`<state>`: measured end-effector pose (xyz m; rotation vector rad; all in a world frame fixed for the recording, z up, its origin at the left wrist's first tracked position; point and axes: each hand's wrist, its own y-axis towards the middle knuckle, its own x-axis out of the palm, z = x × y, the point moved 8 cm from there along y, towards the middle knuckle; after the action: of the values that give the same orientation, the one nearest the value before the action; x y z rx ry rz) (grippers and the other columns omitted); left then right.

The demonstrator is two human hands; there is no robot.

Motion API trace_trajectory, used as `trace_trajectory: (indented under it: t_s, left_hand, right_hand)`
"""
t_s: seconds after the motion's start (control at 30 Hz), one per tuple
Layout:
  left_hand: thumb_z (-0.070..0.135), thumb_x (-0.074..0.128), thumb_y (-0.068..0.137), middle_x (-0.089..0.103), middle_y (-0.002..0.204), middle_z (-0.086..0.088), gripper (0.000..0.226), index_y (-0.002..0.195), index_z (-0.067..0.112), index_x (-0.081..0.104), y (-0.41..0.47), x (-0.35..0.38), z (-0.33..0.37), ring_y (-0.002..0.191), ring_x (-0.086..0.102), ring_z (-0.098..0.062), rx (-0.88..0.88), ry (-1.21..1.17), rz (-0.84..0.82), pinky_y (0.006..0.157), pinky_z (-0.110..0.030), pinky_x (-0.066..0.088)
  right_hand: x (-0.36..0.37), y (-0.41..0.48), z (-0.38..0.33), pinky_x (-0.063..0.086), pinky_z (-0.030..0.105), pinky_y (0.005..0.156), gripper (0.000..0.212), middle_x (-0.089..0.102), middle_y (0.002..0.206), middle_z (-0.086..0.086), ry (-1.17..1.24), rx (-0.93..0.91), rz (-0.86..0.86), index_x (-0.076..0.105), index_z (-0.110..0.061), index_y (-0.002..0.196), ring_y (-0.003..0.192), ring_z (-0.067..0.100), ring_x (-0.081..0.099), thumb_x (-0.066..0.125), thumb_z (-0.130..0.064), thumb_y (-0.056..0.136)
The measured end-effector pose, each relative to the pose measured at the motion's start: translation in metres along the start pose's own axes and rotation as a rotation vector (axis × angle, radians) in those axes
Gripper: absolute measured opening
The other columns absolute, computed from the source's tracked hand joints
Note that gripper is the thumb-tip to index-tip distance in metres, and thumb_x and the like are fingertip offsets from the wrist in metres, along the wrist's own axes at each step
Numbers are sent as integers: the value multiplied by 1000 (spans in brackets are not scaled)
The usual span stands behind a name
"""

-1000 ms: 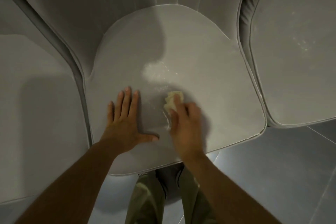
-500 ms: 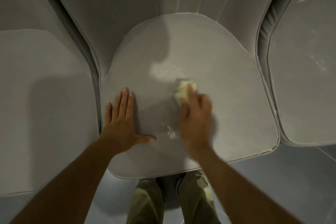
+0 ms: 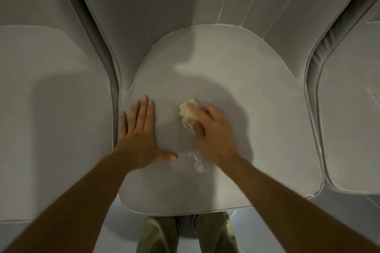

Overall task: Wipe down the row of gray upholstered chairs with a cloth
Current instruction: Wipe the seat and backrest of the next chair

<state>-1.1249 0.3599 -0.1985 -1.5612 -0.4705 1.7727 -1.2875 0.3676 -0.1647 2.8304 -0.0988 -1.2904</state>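
Note:
The middle gray chair seat (image 3: 257, 129) fills the centre of the head view, with its backrest (image 3: 164, 2) rising behind. My right hand (image 3: 213, 131) grips a small crumpled pale-yellow cloth (image 3: 188, 112) and presses it onto the seat near its middle. My left hand (image 3: 139, 137) lies flat on the seat's left side, fingers straight and thumb spread toward the right. Whitish smears (image 3: 197, 162) mark the seat just below my right hand. Most of the cloth is hidden under my fingers.
A second gray seat (image 3: 51, 119) sits close on the left and a third (image 3: 353, 119) on the right, with narrow gaps between them. Pale tiled floor (image 3: 339, 217) lies below the seats' front edges. My trouser legs (image 3: 185, 234) stand against the middle seat.
My right hand slid the cloth away from me and then back leftward across the seat. The view shifted so the seat sits more to the right. My left hand stayed planted.

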Motion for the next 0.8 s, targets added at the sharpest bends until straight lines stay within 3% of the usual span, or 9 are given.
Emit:
trace_trajectory:
  t_s: [0.13,0.23,0.33,0.47,0.57,0.67,0.73,0.8]
  left_hand:
    - [80,65,55,-63,123,9,146,121,23,-52,5,2,-3,122,-53,-17,1,-9,2,109,-42,-28]
    - [82,62,55,-65,120,8,146,116,23,-57,7,5,-4,119,-55,-17,-7,13,-8,108,-44,-29]
    - [83,61,55,-64,121,8,145,116,23,-56,9,4,-6,117,-56,-16,-6,3,15,107,-44,-29]
    - [87,52,53,-57,131,8,140,124,23,-51,0,1,-10,124,-51,-11,26,-68,99,104,-33,-33]
    - [94,31,43,-48,141,5,138,133,19,-43,-9,1,-19,129,-46,-9,51,-107,170,105,-26,-33]
    - [94,28,43,-42,145,3,139,137,15,-37,-8,7,-24,130,-45,-8,73,-113,202,106,-25,-32]
    - [94,28,44,-39,146,2,139,139,14,-33,-6,8,-23,130,-45,-8,83,-92,242,106,-26,-31]
    - [94,27,43,-40,146,2,139,139,15,-33,-4,8,-23,130,-45,-8,90,-80,259,107,-26,-31]
  right_hand:
    - [-39,66,37,35,37,81,42,55,98,24,-122,159,198,59,-3,124,89,39,52,49,-14,85]
    - [-21,92,41,38,41,83,41,56,106,24,-193,162,131,60,-7,124,93,43,52,50,-18,86]
    - [19,51,-2,42,37,72,42,62,94,16,-153,-22,30,67,-14,114,77,37,56,43,-29,83]
    - [32,6,-28,41,36,73,39,60,88,9,-23,-115,-130,68,-16,113,73,31,54,47,-29,83]
    - [8,34,-10,46,39,73,42,58,85,15,71,-19,-11,67,-11,114,76,30,55,48,-29,81]
    - [-13,72,13,45,42,82,40,56,92,20,-27,152,124,67,-12,115,85,38,54,54,-35,85]
    - [-8,84,18,44,45,83,33,58,92,19,-77,198,119,70,-14,111,87,40,54,55,-33,88]
    - [9,71,2,47,44,76,29,61,87,16,-73,117,55,73,-16,104,80,38,57,55,-32,86]
